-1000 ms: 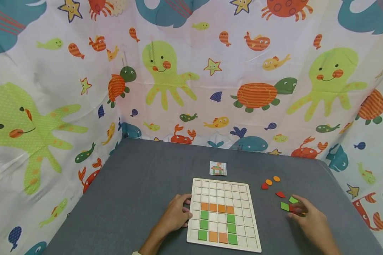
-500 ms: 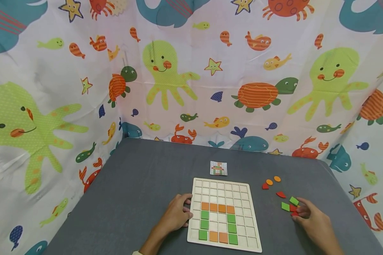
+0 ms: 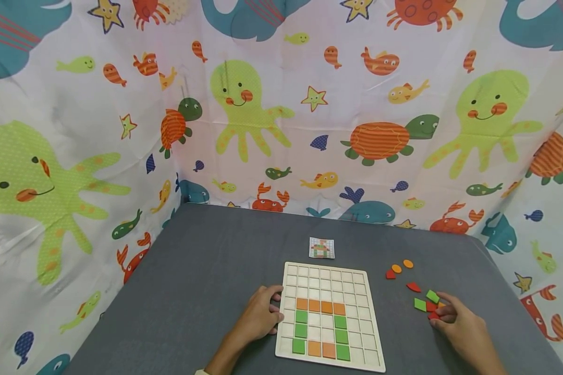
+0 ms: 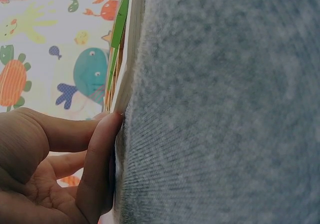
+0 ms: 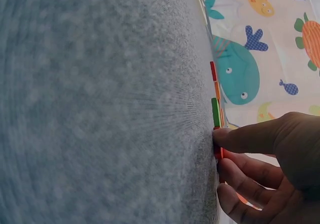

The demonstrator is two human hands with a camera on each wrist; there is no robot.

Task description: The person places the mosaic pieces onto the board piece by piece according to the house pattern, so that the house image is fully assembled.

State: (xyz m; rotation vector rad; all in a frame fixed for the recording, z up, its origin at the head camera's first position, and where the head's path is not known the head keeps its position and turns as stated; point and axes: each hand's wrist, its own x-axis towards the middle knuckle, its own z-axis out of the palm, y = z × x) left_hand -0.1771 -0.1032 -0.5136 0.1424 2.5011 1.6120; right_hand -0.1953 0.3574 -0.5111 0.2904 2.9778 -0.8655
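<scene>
A pale square grid board (image 3: 356,294) lies on the grey table, with orange and green square tiles in several cells. My left hand (image 3: 257,316) rests along its left edge, loosely bent. In the left wrist view, the thumb tip (image 4: 110,126) touches the edge of the board. To the right of the board, my right hand (image 3: 464,328) is down at a small cluster of pieces. It pinches a red piece (image 5: 218,146) between thumb and index finger. Two green squares (image 3: 419,304) and another red piece (image 3: 430,306) lie against the fingertips; an orange piece is partly hidden.
Farther back lie two orange discs (image 3: 407,263), a red piece (image 3: 391,274) and a red wedge-shaped piece (image 3: 413,287). A small pattern card (image 3: 321,248) sits behind the board. A cloth printed with sea animals (image 3: 272,94) hangs around the table.
My right fingers have drawn back slightly to the right, uncovering the upper green square and the red pieces. The left hand and the board stay as they were.
</scene>
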